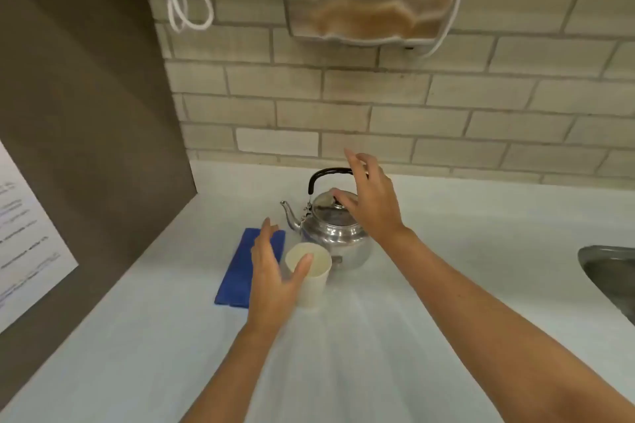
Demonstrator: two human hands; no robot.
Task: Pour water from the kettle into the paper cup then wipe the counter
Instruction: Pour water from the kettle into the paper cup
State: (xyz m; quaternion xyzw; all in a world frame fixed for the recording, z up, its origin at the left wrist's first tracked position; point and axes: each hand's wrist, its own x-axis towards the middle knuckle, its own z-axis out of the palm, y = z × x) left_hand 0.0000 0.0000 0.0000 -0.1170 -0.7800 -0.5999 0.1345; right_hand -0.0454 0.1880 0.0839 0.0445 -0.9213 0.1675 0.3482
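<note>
Bare forearms entered from bottom edge, reaching over pale white tabletop [446, 250]. Left hand [271, 281] sat beside white paper cup [311, 280], fingers [266, 233] apart, thumb across cup rim; contact could not be told. Cup stood upright, empty-looking, just in front of shiny steel kettle [335, 233] with black handle, spout pointing left. Right hand [372, 199] hovered over kettle lid, fingers [354, 164] spread at handle, not closed on it. Folded blue cloth [240, 271] lay flat left of cup. Steel sink [608, 271] edge at right.
</note>
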